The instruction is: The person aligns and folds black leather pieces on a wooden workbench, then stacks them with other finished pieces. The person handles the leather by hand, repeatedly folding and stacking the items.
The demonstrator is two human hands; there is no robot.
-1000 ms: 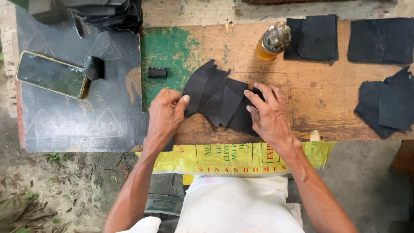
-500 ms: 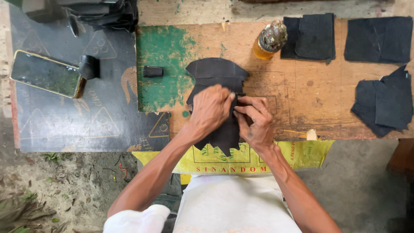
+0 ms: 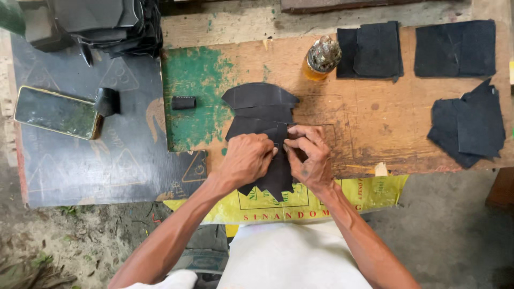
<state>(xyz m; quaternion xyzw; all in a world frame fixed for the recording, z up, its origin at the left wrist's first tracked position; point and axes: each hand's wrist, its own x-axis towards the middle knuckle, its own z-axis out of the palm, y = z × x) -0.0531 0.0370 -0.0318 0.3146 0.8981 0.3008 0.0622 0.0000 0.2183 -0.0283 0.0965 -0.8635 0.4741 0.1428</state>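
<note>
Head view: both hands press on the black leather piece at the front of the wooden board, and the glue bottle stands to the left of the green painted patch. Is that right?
Not quite. The head view shows the glue bottle to the right of the green painted patch, near the back of the wooden board. The left hand and right hand do press on the black leather piece.

one phone [image 3: 56, 112], one bottle [image 3: 320, 58] (capped)

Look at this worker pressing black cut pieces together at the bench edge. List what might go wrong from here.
1. The black pieces overhang the wooden board near the left hand and right hand; they could slip out of line.
2. The open glue bottle stands close behind; a reaching hand might tip it.
3. The phone lies on the dark mat, possibly exposed to drips.
</note>
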